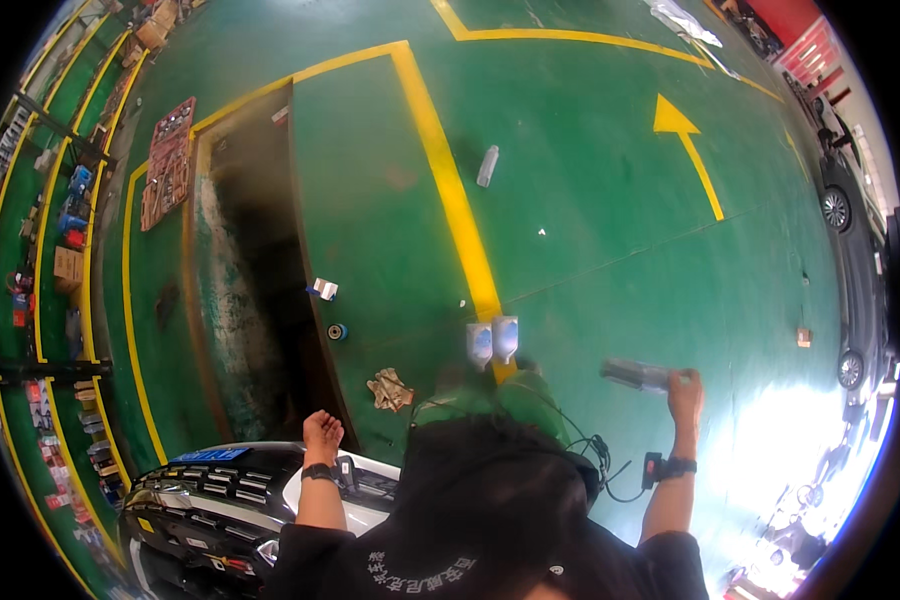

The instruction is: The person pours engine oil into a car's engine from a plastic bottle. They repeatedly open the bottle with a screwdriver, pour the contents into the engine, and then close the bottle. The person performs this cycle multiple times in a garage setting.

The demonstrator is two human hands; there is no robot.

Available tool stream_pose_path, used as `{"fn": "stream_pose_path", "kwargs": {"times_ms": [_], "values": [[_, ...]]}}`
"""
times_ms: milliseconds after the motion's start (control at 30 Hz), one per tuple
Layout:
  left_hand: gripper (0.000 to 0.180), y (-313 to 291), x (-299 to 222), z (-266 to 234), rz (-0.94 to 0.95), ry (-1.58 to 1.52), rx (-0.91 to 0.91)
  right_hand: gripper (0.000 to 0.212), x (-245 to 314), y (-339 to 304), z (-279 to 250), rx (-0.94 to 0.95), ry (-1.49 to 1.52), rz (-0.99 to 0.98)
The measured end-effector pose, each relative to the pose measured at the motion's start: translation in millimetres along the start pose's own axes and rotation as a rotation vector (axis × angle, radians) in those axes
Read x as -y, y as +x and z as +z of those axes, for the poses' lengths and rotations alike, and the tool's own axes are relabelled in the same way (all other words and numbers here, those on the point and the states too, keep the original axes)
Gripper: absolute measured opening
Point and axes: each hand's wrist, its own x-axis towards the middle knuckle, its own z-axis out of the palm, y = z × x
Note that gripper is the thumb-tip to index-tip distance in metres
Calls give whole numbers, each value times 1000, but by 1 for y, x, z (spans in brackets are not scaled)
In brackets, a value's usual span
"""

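"Clear bottle [635,375]: what is risked while it is held?"

"The pit [270,230], foremost: a fall could be caused by a careless leftward step. At its near end, the car front [210,485] could be bumped."

"And the hands?"

"They are apart. The left hand [323,432], loosely curled, is seen against the car front by the pit's near end; whether it is closed cannot be told. By the right hand [684,388], well right of the pit, the bottle is gripped at one end; through a loosened hold it could be dropped."

"Smaller things?"

"Just right of the pit, slips could be caused by the gloves [389,390]; at its right edge, the box [324,289] and blue filter [338,332] could be knocked in."
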Motion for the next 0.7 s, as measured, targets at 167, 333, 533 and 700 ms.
{"fn": "stream_pose_path", "kwargs": {"times_ms": [167,333,533,700], "values": [[23,-23,28,-4,62,-48,71,59,55,81,29,120,-127,-4],[17,-51,81,-27,246,77,-19,59,152,188,78,197,-113,-113],[21,-178,6,114,-381,-461,-462,62,223,257,106,312,-164,-169],[20,-260,29,162,-432,-576,-761,54,216,273,147,525,-138,-325]]}}
